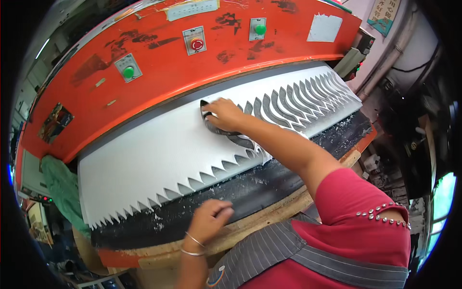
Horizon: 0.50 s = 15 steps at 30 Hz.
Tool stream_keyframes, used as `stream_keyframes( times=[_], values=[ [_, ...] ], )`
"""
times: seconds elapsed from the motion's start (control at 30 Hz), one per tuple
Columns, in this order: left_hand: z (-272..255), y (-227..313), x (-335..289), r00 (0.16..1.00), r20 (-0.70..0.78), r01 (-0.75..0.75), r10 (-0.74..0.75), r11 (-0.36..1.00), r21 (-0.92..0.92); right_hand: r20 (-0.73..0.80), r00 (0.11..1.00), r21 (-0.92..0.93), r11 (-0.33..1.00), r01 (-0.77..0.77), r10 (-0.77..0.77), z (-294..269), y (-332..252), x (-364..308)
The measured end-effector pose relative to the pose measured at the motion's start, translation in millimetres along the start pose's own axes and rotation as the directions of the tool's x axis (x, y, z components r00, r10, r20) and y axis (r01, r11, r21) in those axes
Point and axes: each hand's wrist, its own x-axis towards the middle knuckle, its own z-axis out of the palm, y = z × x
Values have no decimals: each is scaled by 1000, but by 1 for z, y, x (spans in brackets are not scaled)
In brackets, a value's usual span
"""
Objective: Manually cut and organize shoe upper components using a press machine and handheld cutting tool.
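A thick white foam sheet (144, 154) lies across a black board (269, 176). Curved, leaf-shaped cut-outs (276, 107) run side by side over its right part, dark inside. My right hand (222, 114) reaches across to the middle of the sheet. Its fingers grip a dark, curved cutting die (204, 107) whose pointed tip shows beyond them; hand and forearm hide part of it. Along the near edge, the foam has a row of pointed notches. Over the board's near edge is my left hand (209, 219), its fingers curled, with nothing visible in them.
A red press housing (159, 62) with two green buttons (128, 72) and a red stop button (197, 44) stands behind the sheet. Green cloth (62, 185) hangs at the left end. A wooden strip (269, 214) edges the near side. White scraps dot the board.
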Motion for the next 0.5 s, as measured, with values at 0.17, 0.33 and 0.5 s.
stream_keyframes(
  times=[0.17, 0.33, 0.5],
  values=[
    [-37, -36, 112, 987, -155, -24, 53, 983, 183, -10, 962, 320, 912, -257, 275, 4, -11, -72],
    [-10, -66, 189, 952, -289, -15, 101, 958, 287, -237, 926, 222, 945, -242, 292, 14, -7, -97],
    [8, -73, 189, 952, -269, -45, 148, 934, 354, -185, 968, 152, 978, -143, 170, -1, -31, -111]
  ],
)
